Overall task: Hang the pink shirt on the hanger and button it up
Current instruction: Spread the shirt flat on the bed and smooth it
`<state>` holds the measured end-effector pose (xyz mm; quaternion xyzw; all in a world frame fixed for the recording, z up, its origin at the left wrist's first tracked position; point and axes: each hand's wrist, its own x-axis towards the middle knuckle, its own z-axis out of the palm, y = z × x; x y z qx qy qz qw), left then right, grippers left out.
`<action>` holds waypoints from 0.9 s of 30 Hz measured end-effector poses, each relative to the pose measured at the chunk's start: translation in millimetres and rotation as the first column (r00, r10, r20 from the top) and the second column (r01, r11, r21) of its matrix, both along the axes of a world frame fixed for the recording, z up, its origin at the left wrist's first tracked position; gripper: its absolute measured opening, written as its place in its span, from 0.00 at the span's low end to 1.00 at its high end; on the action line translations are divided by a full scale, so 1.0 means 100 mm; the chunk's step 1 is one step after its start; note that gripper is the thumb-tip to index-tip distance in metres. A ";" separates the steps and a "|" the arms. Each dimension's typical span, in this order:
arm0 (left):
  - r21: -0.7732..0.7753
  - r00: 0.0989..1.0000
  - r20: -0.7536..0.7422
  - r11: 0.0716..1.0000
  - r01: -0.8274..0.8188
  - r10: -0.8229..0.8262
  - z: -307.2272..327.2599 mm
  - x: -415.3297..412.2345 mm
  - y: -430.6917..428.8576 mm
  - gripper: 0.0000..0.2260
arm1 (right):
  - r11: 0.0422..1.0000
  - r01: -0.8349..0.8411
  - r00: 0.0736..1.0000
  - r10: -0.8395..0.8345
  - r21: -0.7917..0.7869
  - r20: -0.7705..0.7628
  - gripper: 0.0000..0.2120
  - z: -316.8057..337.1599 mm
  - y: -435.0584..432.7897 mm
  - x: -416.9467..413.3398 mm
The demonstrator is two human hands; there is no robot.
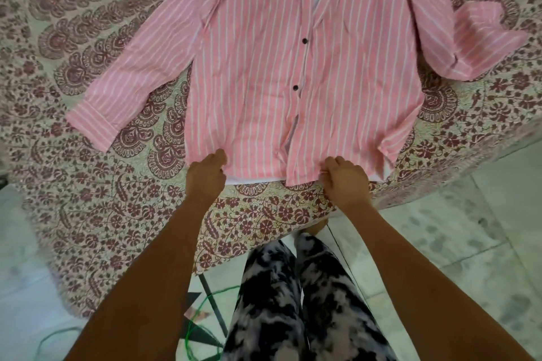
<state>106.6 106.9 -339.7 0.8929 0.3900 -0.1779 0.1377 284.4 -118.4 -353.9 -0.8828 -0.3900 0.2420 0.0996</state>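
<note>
Both forearms reached forward from the person's patterned trousers [296, 302] to the near edge of the bed [264, 214]. Left hand [206, 174] and right hand [344, 179] were each closed on the hem of the pink shirt [255, 67], one at either side of the front opening. It lay flat, front up, directly ahead of both hands, its long axis running away from the person, collar farthest. Neither hand was nearer. Three dark buttons [305, 40] appeared fastened; the lowest part gaped. No hanger was visible. Pale tiled floor [457, 228] surrounded the bed.
</note>
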 end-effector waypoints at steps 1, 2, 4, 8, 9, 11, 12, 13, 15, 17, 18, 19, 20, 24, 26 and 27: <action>-0.005 0.999 -0.032 1.000 0.023 -0.023 0.02 -0.06 0.00 0.08 | 1.000 -0.030 0.998 0.030 -0.003 -0.055 0.07 0.02 0.00 0.02; -0.006 0.995 -0.092 0.999 0.049 -0.049 0.03 -0.11 -0.02 0.08 | 0.997 -0.080 0.990 0.078 -0.017 -0.121 0.05 0.02 -0.01 0.04; 0.000 0.971 -0.227 0.997 0.078 -0.076 0.06 -0.15 -0.05 0.08 | 0.961 -0.251 0.945 0.218 -0.113 -0.246 0.02 0.06 -0.03 0.07; 0.021 0.909 -0.414 0.998 0.058 -0.044 0.15 0.13 -0.04 0.09 | 0.963 -0.218 0.937 0.162 -0.159 -0.308 0.04 0.08 -0.02 0.07; 0.013 0.925 -0.378 0.999 0.040 -0.032 0.18 0.24 -0.05 0.09 | 0.983 -0.135 0.951 0.094 -0.123 -0.296 0.03 0.08 -0.02 0.07; -0.014 0.984 -0.172 0.999 0.050 -0.052 0.22 0.44 -0.08 0.10 | 0.998 -0.030 0.973 0.019 -0.046 -0.229 0.04 0.11 -0.01 0.08; -0.028 0.997 -0.029 0.997 0.070 -0.071 0.25 0.53 -0.13 0.10 | 1.000 0.000 0.983 0.000 0.002 -0.186 0.04 0.12 0.00 0.09; -0.054 0.992 0.101 0.995 0.087 -0.082 0.28 0.61 -0.19 0.09 | 0.999 0.026 0.989 -0.018 0.048 -0.148 0.04 0.13 0.01 0.10; -0.152 0.967 0.245 0.983 0.105 -0.066 0.31 0.80 -0.34 0.11 | 0.995 0.026 0.995 -0.016 0.097 -0.100 0.06 0.14 0.02 0.14; -0.282 0.970 0.242 0.958 0.055 0.015 0.25 0.95 -0.49 0.15 | 0.990 -0.091 0.994 0.097 0.106 -0.049 0.12 0.11 0.04 0.16; -0.326 0.974 0.217 0.945 0.015 0.059 0.19 1.00 -0.55 0.16 | 0.977 -0.183 0.982 0.186 0.111 -0.022 0.15 0.09 0.04 0.15; -0.342 0.977 0.196 0.940 -0.017 0.089 0.13 1.03 -0.60 0.14 | 0.956 -0.268 0.963 0.268 0.120 0.019 0.17 0.06 0.04 0.13; -0.336 0.977 0.182 0.941 -0.047 0.113 0.07 1.04 -0.62 0.12 | 0.934 -0.335 0.942 0.329 0.122 0.071 0.20 0.04 0.06 0.09; -0.317 0.946 0.249 0.941 -0.123 0.208 0.00 0.99 -0.60 0.09 | 0.965 -0.262 0.952 0.258 0.003 0.168 0.30 -0.12 0.21 -0.26; -0.329 0.922 0.313 0.937 -0.118 0.226 0.00 0.92 -0.54 0.09 | 0.994 -0.087 0.981 0.097 -0.062 0.170 0.30 -0.16 0.31 -0.43; -0.334 0.913 0.336 0.936 -0.113 0.230 0.01 0.88 -0.52 0.08 | 0.997 -0.002 0.985 0.016 -0.083 0.173 0.29 -0.16 0.37 -0.49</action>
